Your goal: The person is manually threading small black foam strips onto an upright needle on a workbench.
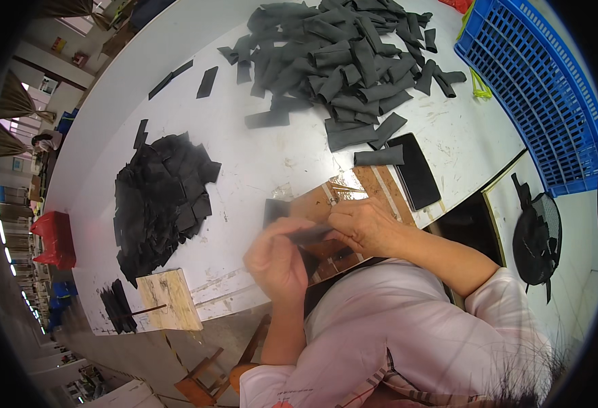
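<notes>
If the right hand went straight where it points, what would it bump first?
The right hand would probably meet the dark piece at its fingertips first, then the left hand just past it, though blur makes depth hard to judge.

Pale Shirt (421, 319), Loosely Cut

The cloth is a light, pinkish white, with soft folds, behind the left grip (278, 262) and right grip (361, 228). The right sleeve (503, 302) is short and wide, well back from its grip; the left sleeve (261, 384) is short too. Farther back, checked trim (374, 384) edges a narrow slit (389, 357), and a small red mark (282, 404) sits behind the left grip.
</notes>
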`<state>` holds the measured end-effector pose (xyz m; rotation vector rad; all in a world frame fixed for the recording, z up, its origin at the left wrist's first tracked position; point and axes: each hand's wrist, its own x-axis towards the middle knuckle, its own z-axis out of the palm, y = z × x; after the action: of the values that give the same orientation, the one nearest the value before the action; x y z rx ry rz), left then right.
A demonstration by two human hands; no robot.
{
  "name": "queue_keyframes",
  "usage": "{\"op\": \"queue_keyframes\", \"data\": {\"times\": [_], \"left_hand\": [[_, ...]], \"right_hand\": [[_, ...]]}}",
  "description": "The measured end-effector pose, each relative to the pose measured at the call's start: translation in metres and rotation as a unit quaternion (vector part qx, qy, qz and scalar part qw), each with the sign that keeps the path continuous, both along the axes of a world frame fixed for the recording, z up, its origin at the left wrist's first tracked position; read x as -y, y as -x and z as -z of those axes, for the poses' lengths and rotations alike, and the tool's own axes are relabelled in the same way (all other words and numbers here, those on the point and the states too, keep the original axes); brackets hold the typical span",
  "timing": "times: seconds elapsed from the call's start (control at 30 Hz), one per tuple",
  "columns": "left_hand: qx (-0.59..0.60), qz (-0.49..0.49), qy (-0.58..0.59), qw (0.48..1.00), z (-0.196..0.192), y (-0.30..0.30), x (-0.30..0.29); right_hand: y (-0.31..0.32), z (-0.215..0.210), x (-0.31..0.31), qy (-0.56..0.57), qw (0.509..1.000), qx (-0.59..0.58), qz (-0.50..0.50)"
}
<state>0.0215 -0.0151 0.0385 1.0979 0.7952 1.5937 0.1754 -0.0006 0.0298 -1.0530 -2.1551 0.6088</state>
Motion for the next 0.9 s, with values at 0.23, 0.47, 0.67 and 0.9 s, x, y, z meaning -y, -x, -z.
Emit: {"op": "queue_keyframes", "data": {"times": [0.23,0.47,0.67,0.9], "left_hand": [[0.0,-0.032,0.01,0.999,-0.007,-0.003,-0.001],[-0.015,-0.067,0.012,0.998,0.005,0.006,-0.003],[-0.118,-0.118,0.005,0.986,0.003,0.014,-0.009],[-0.555,-0.192,0.183,0.789,0.098,0.064,-0.045]], "right_hand": [[-0.004,-0.006,0.0,-0.009,1.0,-0.004,0.005],[0.004,0.01,-0.002,-0.024,0.999,-0.043,0.008],[-0.011,-0.027,-0.007,-0.036,0.994,0.068,-0.081],[-0.033,-0.077,-0.108,0.02,0.991,-0.06,0.119]]}}
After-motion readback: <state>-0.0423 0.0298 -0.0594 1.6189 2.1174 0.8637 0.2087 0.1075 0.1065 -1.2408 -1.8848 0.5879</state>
